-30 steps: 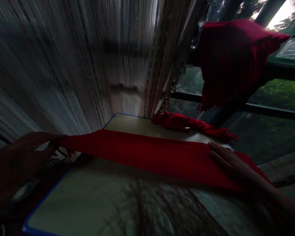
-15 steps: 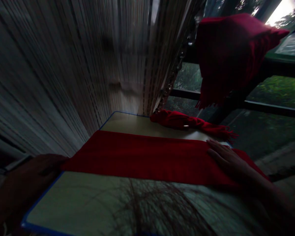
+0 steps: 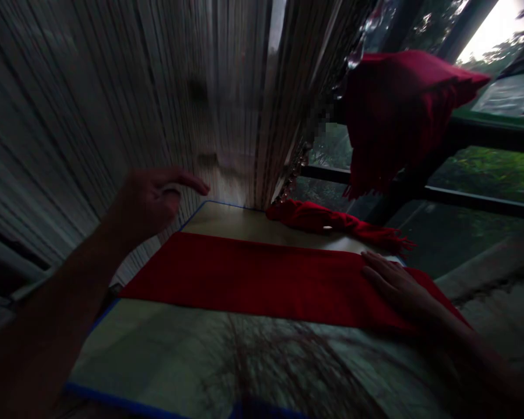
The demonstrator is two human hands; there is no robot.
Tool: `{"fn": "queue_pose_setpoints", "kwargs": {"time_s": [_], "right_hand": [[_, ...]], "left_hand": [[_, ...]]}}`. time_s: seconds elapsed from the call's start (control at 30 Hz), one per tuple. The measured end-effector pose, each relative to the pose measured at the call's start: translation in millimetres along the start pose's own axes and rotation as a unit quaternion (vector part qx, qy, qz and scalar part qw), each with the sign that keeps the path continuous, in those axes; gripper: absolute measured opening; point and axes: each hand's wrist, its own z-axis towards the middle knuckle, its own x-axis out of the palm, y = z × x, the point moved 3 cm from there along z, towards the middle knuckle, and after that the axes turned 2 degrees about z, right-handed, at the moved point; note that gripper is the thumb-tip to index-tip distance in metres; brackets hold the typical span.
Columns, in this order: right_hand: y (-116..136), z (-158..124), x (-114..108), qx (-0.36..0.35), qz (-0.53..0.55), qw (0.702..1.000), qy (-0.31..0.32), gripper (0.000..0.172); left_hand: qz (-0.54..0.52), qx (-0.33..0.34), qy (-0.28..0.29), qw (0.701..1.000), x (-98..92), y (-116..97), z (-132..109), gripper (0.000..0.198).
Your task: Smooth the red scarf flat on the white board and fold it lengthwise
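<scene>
Spread out as one broad, smooth band of deep red knit: a flat red scarf (image 3: 262, 279), crossing the pale, blue-edged table (image 3: 166, 355) from 9 o'clock to 3 o'clock, a little beyond the table's middle. Even and nearly unwrinkled along its length, with straight long edges; falling over the table's edge at the 3 o'clock end, beneath the forearm. Pressed palm-down on that 3 o'clock end: the right hand (image 3: 397, 285), fingers straight and slightly apart, pointing toward 10 o'clock, lying on the cloth rather than gripping it. Raised in the air at 10 o'clock, above the table's far left corner and clear of the cloth: the left hand (image 3: 151, 201), wrist bent, fingers loosely curled and apart, index finger stretched toward 3 o'clock, holding nothing, forearm slanting up from 7 o'clock. Close behind it, a pale string curtain (image 3: 113, 105) hanging down to the table's far edge; touched by the fingertips or not, cannot tell. At 1 o'clock, beyond the flat scarf and apart from it, bunched and twisted on the table's far edge with fringe trailing toward 3 o'clock: a second red scarf (image 3: 327, 220). Higher at 1 o'clock, draped over a dark window rail (image 3: 484, 131), fringe hanging down: a third red scarf (image 3: 393, 116).
</scene>
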Motion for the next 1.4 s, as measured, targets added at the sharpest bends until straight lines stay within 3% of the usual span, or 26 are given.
{"fn": "queue_pose_setpoints", "kwargs": {"time_s": [0.07, 0.13, 0.2, 0.27, 0.33, 0.37, 0.43, 0.53, 0.63, 1.4], "right_hand": [[1, 0, -1, -0.002, 0.0, 1.0, 0.008, 0.068], [2, 1, -1, -0.003, -0.001, 1.0, 0.012, 0.071], [2, 1, 0, -0.003, -0.002, 1.0, 0.011, 0.072], [1, 1, 1, -0.003, -0.002, 1.0, 0.008, 0.07], [-1, 2, 3, -0.002, -0.003, 1.0, 0.004, 0.068], [-1, 2, 3, -0.002, -0.003, 1.0, 0.003, 0.067], [-1, 3, 3, -0.003, -0.003, 1.0, 0.002, 0.066], [-1, 3, 1, -0.005, -0.003, 1.0, 0.006, 0.066], [2, 2, -2, -0.001, -0.007, 1.0, 0.011, 0.068], [16, -5, -17, 0.045, 0.002, 0.998, 0.031, 0.077]], "left_hand": [[-0.065, 0.061, 0.031, 0.996, 21.0, -29, 18, 0.044], [-0.116, 0.091, 0.018, 0.989, 44.5, -49, 29, 0.041], [-0.121, 0.101, 0.067, 0.985, 78.1, -62, 32, 0.041], [-0.102, 0.125, 0.17, 0.972, 117.9, -73, 22, 0.047], [-0.086, 0.158, 0.25, 0.951, 152.2, -80, 2, 0.034], [-0.053, 0.196, 0.306, 0.93, 166.8, -82, -10, 0.037], [-0.01, 0.199, 0.365, 0.909, 184.6, -81, -32, 0.055], [0.011, 0.18, 0.41, 0.894, 191.2, -72, -52, 0.068], [0.018, 0.18, 0.419, 0.89, 189.5, -65, -58, 0.072], [0.042, 0.165, 0.453, 0.875, 188.9, -68, -59, 0.081]]}}
